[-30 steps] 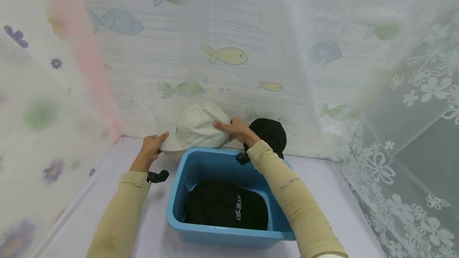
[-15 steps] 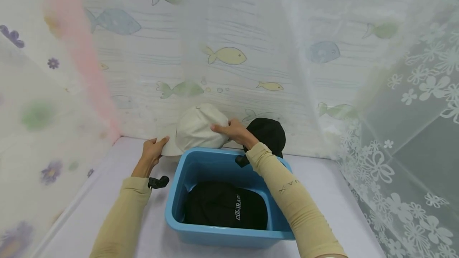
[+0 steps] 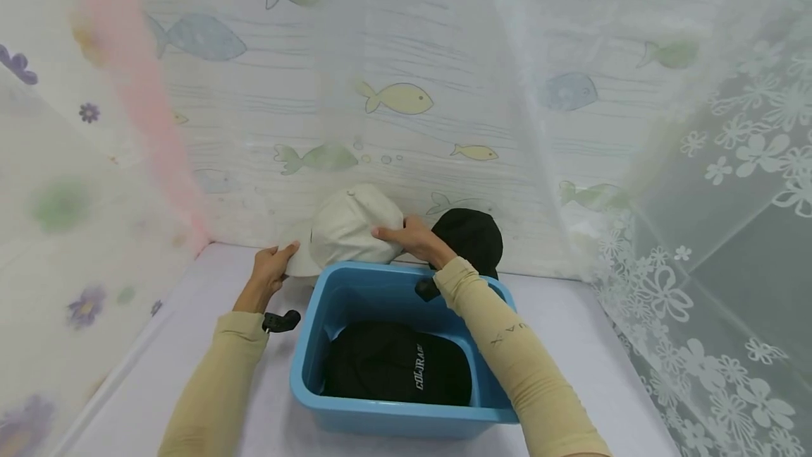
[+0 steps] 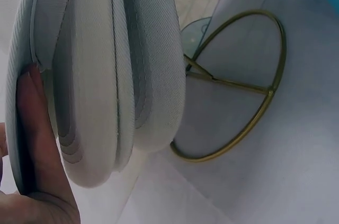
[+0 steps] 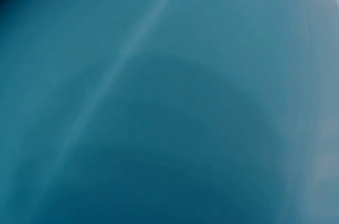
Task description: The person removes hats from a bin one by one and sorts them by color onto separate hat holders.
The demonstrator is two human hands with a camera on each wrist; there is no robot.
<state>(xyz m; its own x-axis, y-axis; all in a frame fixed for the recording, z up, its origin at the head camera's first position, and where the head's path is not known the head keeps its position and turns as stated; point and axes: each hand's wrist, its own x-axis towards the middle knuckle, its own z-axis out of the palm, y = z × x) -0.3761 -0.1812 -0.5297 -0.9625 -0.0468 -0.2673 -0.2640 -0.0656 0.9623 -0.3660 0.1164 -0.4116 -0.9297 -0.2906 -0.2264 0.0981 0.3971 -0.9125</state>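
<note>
A white baseball cap (image 3: 355, 224) sits behind the blue tub, against the fish-patterned curtain. My left hand (image 3: 269, 266) pinches its brim, thumb on top; in the left wrist view, fingers (image 4: 39, 139) lie under the brim of the outermost cap. Below it are more pale caps (image 4: 90, 102), stacked brim under brim. My right hand (image 3: 419, 238) grips the right side of the cap, thumb on the crown and the other fingers hidden behind. The right wrist view shows only the blue tub wall (image 5: 159, 102) close up.
The blue tub (image 3: 406, 411) stands in front of the caps and holds a black cap (image 3: 400, 365) with white lettering. Another black cap (image 3: 472, 238) stands behind the right forearm. A brass-coloured wire ring base (image 4: 270, 91) rests on the white cloth (image 3: 571, 344) near the pale caps.
Both hands keep their hold on the white cap, which has barely moved. The left hand lowered slightly, and the whole head view drifted a little to the left.
</note>
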